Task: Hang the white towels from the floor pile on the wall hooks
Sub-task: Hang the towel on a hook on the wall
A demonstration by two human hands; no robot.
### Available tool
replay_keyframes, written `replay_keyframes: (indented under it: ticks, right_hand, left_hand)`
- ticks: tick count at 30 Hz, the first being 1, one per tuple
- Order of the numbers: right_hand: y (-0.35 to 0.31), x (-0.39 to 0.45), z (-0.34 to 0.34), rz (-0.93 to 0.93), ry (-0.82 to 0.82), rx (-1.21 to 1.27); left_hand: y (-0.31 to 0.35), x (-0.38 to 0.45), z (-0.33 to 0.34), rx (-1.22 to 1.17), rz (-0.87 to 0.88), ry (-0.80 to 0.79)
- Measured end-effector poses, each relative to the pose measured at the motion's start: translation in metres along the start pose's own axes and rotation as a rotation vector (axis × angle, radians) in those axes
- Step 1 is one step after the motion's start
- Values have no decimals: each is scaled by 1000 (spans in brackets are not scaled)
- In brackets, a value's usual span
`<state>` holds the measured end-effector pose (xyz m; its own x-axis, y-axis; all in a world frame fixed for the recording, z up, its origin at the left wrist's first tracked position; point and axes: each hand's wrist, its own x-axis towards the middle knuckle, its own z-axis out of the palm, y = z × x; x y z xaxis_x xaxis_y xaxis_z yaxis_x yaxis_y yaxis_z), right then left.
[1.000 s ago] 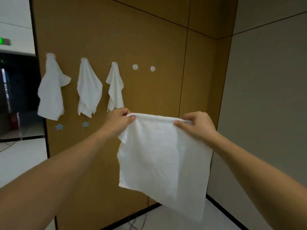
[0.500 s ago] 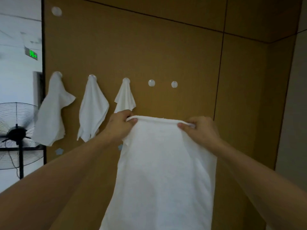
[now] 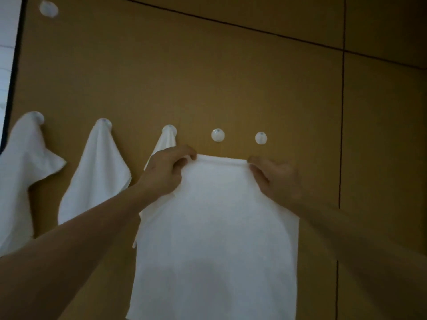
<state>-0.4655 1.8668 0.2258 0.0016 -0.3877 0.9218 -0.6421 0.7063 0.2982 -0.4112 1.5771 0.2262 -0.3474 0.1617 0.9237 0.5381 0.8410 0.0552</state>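
Fingers [image 3: 191, 155] of the left hand [image 3: 165, 172] and the right hand [image 3: 275, 179] pinch the top corners of a white towel [image 3: 215, 239], stretching its edge flat just below two bare hooks [image 3: 218, 135], likely to catch one. Three towels [image 3: 99, 167] already hang alongside on the wall [image 3: 208, 77].

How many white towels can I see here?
4. Three hang on hooks: far left, next, third, partly hidden by the left hand. The fourth is held by both hands.
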Motion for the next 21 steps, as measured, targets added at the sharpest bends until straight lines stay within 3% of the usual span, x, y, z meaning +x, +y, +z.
replay_keyframes:
  ticks: [3,5,7,9,13,17,21]
  right_hand:
    - [45,33,47,-259,-57,-154]
    - [70,54,77,-273,-106,-253]
    - [88,76,102,-246,-130,-311]
    - [103,102,124,-174,-148,-326]
    - [128,147,160,141,-159,-181]
    - [142,152,191,303,-214,13]
    - [146,144,200,390,-170,235]
  left_hand:
    - [-47,46,21,220,147,-86]
    - [-71,75,36,332,142,-151]
    - [-87,105,50,299,58,-92]
    - [-100,137,62,319,25,-22]
    - [-117,184,80,489,76,22]
    - [-129,187,111,544,37,20]
    - [-136,174,139,498,-88,148]
